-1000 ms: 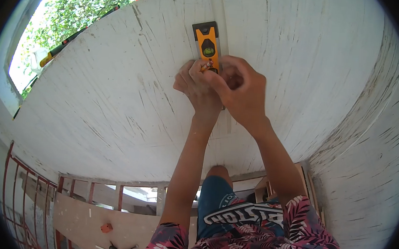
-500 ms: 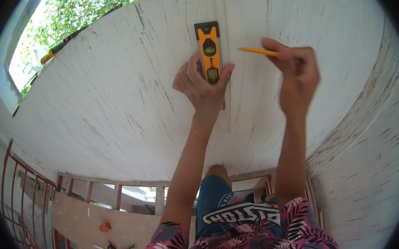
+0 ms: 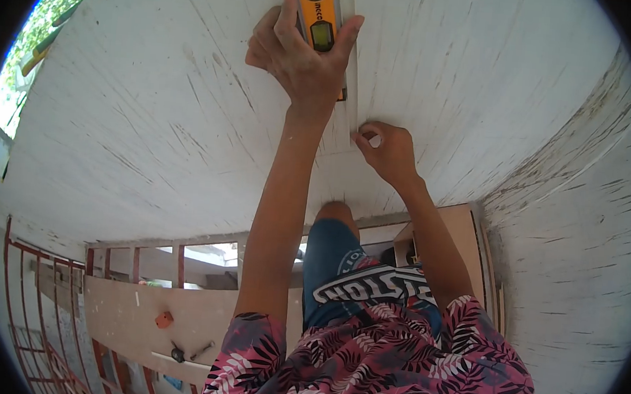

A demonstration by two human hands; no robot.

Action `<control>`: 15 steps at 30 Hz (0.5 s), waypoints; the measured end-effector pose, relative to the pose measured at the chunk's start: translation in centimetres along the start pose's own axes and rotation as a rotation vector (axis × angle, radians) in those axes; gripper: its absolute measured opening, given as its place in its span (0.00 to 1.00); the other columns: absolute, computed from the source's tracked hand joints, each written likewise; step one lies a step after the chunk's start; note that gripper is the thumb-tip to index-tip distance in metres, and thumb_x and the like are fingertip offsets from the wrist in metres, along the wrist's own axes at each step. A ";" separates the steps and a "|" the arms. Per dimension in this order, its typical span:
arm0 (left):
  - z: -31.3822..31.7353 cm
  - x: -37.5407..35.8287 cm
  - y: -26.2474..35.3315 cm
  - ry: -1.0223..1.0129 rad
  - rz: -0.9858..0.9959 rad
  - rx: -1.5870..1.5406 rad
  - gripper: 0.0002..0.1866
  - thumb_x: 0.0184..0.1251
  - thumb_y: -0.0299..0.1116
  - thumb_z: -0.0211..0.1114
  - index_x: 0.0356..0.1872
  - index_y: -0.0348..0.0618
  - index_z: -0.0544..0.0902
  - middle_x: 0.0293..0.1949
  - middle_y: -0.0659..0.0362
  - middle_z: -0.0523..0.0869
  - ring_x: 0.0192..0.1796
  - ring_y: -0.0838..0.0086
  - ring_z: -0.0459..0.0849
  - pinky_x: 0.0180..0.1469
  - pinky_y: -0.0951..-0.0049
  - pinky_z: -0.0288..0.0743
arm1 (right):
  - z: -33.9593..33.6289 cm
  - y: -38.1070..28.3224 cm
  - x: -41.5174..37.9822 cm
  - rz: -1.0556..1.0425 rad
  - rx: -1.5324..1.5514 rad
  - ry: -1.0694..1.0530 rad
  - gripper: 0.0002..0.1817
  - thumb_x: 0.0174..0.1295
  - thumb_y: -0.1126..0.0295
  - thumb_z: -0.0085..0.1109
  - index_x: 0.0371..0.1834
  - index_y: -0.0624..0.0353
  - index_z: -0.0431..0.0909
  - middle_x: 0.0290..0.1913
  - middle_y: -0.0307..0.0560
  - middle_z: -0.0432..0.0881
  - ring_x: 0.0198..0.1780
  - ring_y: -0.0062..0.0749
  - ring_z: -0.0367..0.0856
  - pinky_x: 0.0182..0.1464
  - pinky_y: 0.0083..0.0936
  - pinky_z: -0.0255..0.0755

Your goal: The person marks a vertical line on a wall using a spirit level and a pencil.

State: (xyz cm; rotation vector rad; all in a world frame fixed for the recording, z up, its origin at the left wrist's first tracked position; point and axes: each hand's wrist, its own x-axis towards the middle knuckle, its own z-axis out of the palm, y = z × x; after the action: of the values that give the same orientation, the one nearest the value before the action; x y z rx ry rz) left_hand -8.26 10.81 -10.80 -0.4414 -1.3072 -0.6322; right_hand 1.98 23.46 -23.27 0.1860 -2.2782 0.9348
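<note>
My left hand [image 3: 306, 64] is closed around an orange and black spirit level [image 3: 327, 11] and presses it against a large white, streaked board [image 3: 192, 78]. Thumb and fingers straddle the level's edges, and its top runs out of view. A narrow white strip [image 3: 351, 68] lies along the level's right side. Lower and to the right, my right hand [image 3: 388, 151] has thumb and index finger pinched at the strip's edge. The yellow pencil seen in it half a second ago does not show now; its fingers seem to cover it.
A plywood sheet [image 3: 122, 300] at lower left carries an orange piece [image 3: 164, 320] and small tools [image 3: 179, 353]. Red-brown metal bars [image 3: 37, 302] stand beside it. At upper left, a yellow-handled tool [image 3: 36, 60] rests by the board's edge. Another board [image 3: 455, 240] leans at right.
My right hand has come down and left to the strip's edge, and the pencil has gone out of sight. The level and my left hand appear higher as the view has shifted.
</note>
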 end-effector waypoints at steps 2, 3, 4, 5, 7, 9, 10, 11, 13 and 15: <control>0.2 -0.1 0.0 0.002 -0.003 0.001 0.48 0.54 0.68 0.75 0.65 0.44 0.69 0.52 0.57 0.73 0.60 0.64 0.68 0.58 0.52 0.53 | 0.6 0.4 -0.2 -0.005 -0.019 -0.007 0.08 0.56 0.68 0.74 0.32 0.62 0.86 0.30 0.49 0.88 0.28 0.41 0.86 0.33 0.29 0.76; 0.4 -0.1 0.0 0.037 0.006 -0.007 0.47 0.54 0.69 0.74 0.65 0.44 0.70 0.51 0.58 0.73 0.58 0.65 0.69 0.57 0.53 0.53 | 0.8 0.5 -0.2 -0.010 -0.013 0.011 0.08 0.56 0.69 0.74 0.31 0.62 0.86 0.30 0.49 0.88 0.28 0.41 0.85 0.32 0.29 0.76; 0.5 -0.1 -0.1 0.074 0.017 -0.017 0.47 0.55 0.70 0.72 0.66 0.44 0.71 0.51 0.59 0.74 0.57 0.66 0.70 0.56 0.54 0.53 | 0.9 0.6 -0.1 -0.015 -0.007 0.031 0.08 0.56 0.69 0.74 0.30 0.62 0.86 0.30 0.49 0.87 0.27 0.42 0.85 0.32 0.29 0.76; 0.5 -0.1 -0.1 0.080 0.019 -0.014 0.47 0.55 0.70 0.72 0.66 0.44 0.71 0.51 0.59 0.74 0.57 0.66 0.70 0.56 0.54 0.53 | 1.0 0.5 -0.2 -0.021 -0.006 0.032 0.08 0.56 0.69 0.74 0.30 0.62 0.86 0.30 0.49 0.87 0.27 0.42 0.85 0.32 0.29 0.76; 0.7 0.1 -0.1 0.095 0.033 -0.024 0.47 0.55 0.70 0.72 0.66 0.43 0.72 0.50 0.59 0.75 0.57 0.66 0.71 0.57 0.55 0.53 | 1.0 0.2 -0.3 -0.039 -0.002 0.080 0.09 0.56 0.67 0.73 0.28 0.60 0.85 0.27 0.52 0.86 0.27 0.49 0.84 0.31 0.34 0.76; 0.6 0.4 0.3 0.106 0.031 -0.026 0.48 0.55 0.70 0.72 0.66 0.43 0.72 0.50 0.59 0.76 0.57 0.66 0.71 0.57 0.56 0.53 | 1.2 0.3 -0.2 -0.049 0.016 0.105 0.09 0.56 0.67 0.73 0.28 0.61 0.85 0.27 0.52 0.86 0.27 0.48 0.84 0.31 0.34 0.76; 0.4 0.3 0.4 0.086 0.013 -0.025 0.48 0.56 0.70 0.71 0.66 0.42 0.72 0.49 0.59 0.76 0.57 0.67 0.72 0.57 0.56 0.53 | 1.3 0.4 -0.2 -0.031 0.035 0.109 0.09 0.55 0.68 0.74 0.28 0.61 0.85 0.27 0.52 0.86 0.27 0.48 0.84 0.31 0.34 0.76; 0.2 0.3 0.4 0.077 0.015 -0.018 0.48 0.55 0.69 0.73 0.66 0.42 0.72 0.50 0.59 0.76 0.57 0.68 0.72 0.57 0.57 0.52 | 1.4 0.5 -0.3 -0.041 0.036 0.121 0.09 0.55 0.68 0.74 0.28 0.61 0.85 0.27 0.52 0.86 0.27 0.48 0.84 0.31 0.34 0.76; 0.1 0.3 0.3 0.066 0.007 -0.026 0.48 0.55 0.68 0.74 0.66 0.42 0.72 0.50 0.59 0.76 0.56 0.68 0.71 0.57 0.57 0.52 | 1.5 0.5 -0.2 -0.045 0.078 0.121 0.09 0.55 0.69 0.73 0.28 0.61 0.85 0.27 0.52 0.85 0.27 0.48 0.84 0.31 0.34 0.75; 0.1 0.2 0.3 0.048 -0.008 -0.030 0.48 0.54 0.67 0.75 0.66 0.42 0.72 0.51 0.59 0.75 0.56 0.68 0.71 0.56 0.58 0.52 | 1.5 0.6 -0.2 -0.048 0.073 0.120 0.08 0.56 0.69 0.73 0.27 0.62 0.84 0.27 0.52 0.85 0.27 0.47 0.84 0.31 0.34 0.75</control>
State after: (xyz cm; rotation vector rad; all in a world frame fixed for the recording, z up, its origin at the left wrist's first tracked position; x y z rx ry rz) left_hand -8.04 11.05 -10.55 -0.4433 -1.2563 -0.6666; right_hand 1.10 22.89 -24.53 0.2092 -2.1222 0.9791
